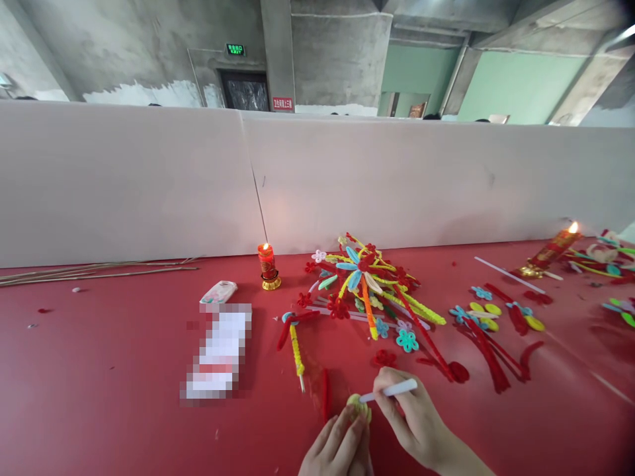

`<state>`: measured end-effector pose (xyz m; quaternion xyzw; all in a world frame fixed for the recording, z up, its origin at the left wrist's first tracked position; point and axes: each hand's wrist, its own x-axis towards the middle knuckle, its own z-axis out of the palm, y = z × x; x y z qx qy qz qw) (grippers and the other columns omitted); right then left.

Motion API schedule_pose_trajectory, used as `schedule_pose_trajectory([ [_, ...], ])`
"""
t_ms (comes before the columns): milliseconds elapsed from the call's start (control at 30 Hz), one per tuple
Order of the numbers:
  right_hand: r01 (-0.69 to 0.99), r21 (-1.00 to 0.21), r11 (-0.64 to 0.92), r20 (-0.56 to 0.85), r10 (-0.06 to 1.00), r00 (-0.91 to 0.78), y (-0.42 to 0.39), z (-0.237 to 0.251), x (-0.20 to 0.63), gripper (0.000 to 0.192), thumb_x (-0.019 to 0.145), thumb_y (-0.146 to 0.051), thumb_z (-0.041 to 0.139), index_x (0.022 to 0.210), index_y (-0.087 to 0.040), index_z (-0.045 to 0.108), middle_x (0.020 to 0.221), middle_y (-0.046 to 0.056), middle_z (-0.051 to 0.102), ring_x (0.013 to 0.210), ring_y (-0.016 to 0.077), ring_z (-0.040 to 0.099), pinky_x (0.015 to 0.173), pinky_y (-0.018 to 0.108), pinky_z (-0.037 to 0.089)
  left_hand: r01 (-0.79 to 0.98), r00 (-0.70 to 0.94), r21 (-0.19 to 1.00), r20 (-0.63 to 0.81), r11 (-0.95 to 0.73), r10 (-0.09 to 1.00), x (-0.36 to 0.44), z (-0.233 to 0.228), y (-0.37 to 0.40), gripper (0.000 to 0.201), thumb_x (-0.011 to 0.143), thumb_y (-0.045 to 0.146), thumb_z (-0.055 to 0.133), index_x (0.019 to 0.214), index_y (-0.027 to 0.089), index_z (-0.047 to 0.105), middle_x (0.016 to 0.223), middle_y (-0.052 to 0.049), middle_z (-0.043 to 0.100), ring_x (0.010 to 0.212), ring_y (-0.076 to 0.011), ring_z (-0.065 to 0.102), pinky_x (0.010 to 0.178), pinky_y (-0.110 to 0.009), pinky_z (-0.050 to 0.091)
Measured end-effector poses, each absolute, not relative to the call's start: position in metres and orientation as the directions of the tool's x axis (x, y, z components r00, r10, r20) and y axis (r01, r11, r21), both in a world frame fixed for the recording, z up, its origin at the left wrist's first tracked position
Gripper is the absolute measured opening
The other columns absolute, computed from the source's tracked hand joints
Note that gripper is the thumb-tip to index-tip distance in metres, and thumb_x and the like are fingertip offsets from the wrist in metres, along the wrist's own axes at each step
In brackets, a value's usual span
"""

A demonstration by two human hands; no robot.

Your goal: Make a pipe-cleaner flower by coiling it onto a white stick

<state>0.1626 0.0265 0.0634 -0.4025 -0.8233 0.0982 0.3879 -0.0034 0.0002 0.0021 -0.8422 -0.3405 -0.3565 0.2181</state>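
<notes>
Near the front edge of the view, my left hand (337, 443) pinches a small pale yellow pipe-cleaner piece (356, 401) with rounded ends. My right hand (417, 423) grips a translucent white glue stick (399, 387), its narrow end touching or almost touching the yellow piece. Left of my hands, a red pipe-cleaner strip (326, 393) lies on the table. Beyond it is a stick wrapped in yellow pipe cleaner (296, 350) with a blue and red top. A red pipe-cleaner flower (384, 357) lies just past my right hand.
A lit red candle (266, 264) stands at the back; another lit candle (555, 249) leans at right. Between them lies a heap of colourful pipe-cleaner flowers (357, 277). A pixelated white item (221, 350), a small packet (219, 292) and thin sticks (99, 270) lie left. A white partition (149, 185) closes the back.
</notes>
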Motion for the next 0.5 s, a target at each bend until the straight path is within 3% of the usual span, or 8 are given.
schedule_pose_trajectory([
  [133,0.59,-0.468,0.658,0.553,0.738,-0.385,0.0252,0.0661,0.1645,0.015,0.087,-0.013,0.033,0.082,-0.024,0.043,0.068,0.002,0.056,0.064,0.018,0.057,0.06,0.03,0.045,0.734,0.499,-0.105,0.753,-0.671,0.428,-0.0052,0.0041,-0.0005,0.038,0.086,0.005,0.029,0.098,0.018,0.063,0.094,0.003,0.069,0.091,-0.0114,0.063,0.077,-0.02,0.049],
  [333,0.572,-0.456,0.682,0.57,0.717,-0.401,0.0274,0.0688,0.1654,0.016,0.084,-0.01,0.032,0.081,-0.023,0.041,0.066,0.001,0.054,0.059,0.0163,0.054,0.056,0.029,0.044,0.69,0.607,-0.197,0.682,-0.696,0.409,-0.0119,0.0119,-0.0001,0.037,0.089,0.009,0.029,0.102,0.019,0.062,0.1,0.003,0.067,0.093,-0.0112,0.061,0.076,-0.019,0.049],
  [500,0.573,-0.462,0.677,0.558,0.724,-0.405,0.027,0.0678,0.1665,0.013,0.083,-0.012,0.031,0.081,-0.022,0.039,0.066,0.0,0.052,0.056,0.0159,0.053,0.053,0.028,0.042,0.714,0.547,-0.154,0.731,-0.683,0.408,-0.0079,0.0095,-0.0002,0.036,0.085,0.007,0.032,0.096,0.019,0.064,0.098,0.003,0.069,0.091,-0.0134,0.063,0.073,-0.021,0.051],
])
